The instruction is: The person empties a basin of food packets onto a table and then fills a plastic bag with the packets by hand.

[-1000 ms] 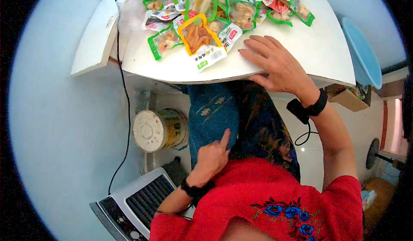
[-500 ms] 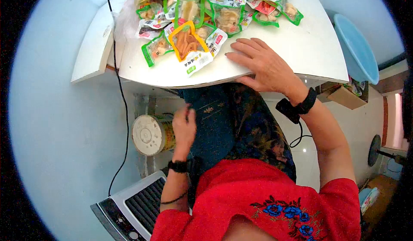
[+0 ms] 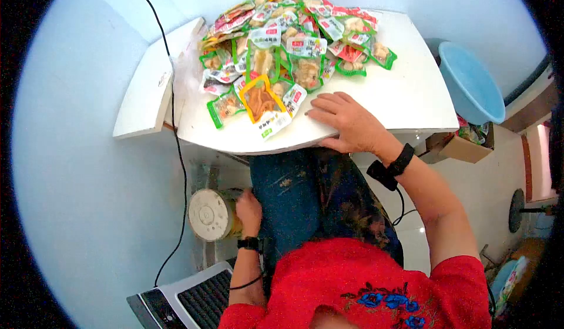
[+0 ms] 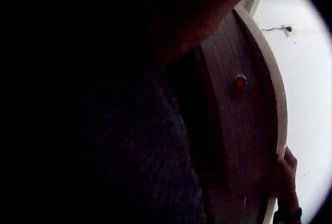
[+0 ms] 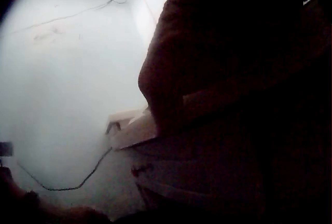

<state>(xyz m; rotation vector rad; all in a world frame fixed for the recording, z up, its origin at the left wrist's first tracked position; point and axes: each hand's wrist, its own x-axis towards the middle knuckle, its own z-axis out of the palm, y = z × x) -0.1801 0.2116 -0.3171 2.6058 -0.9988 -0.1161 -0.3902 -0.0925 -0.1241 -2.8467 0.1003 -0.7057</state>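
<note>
In the head view my right hand (image 3: pixel 349 123) rests on the front edge of the white table (image 3: pixel 405 94), fingers extended over the top. Just beyond its fingertips lies a snack packet with a yellow border (image 3: pixel 261 101), in front of a heap of sealed food packets (image 3: pixel 305 64). My left hand (image 3: pixel 248 213) hangs low beside the blue trouser leg (image 3: pixel 285 194), overlapping the side of a bucket with a whitish lid (image 3: pixel 208 214). Its fingers are blurred and partly hidden, so I cannot tell how they are bent. Both wrist views are mostly dark.
A black cable (image 3: pixel 179 158) hangs along the wall at left. Below it stands a grey appliance with a dark grille (image 3: pixel 202 299). At right are a light blue basin (image 3: pixel 473 85) and a cardboard box (image 3: pixel 467 147) with packets inside.
My left hand has moved from the lap, where a finger pointed forward, out and down to the bucket's side. The right hand stays on the table edge. The head view has shifted, showing more of the heap.
</note>
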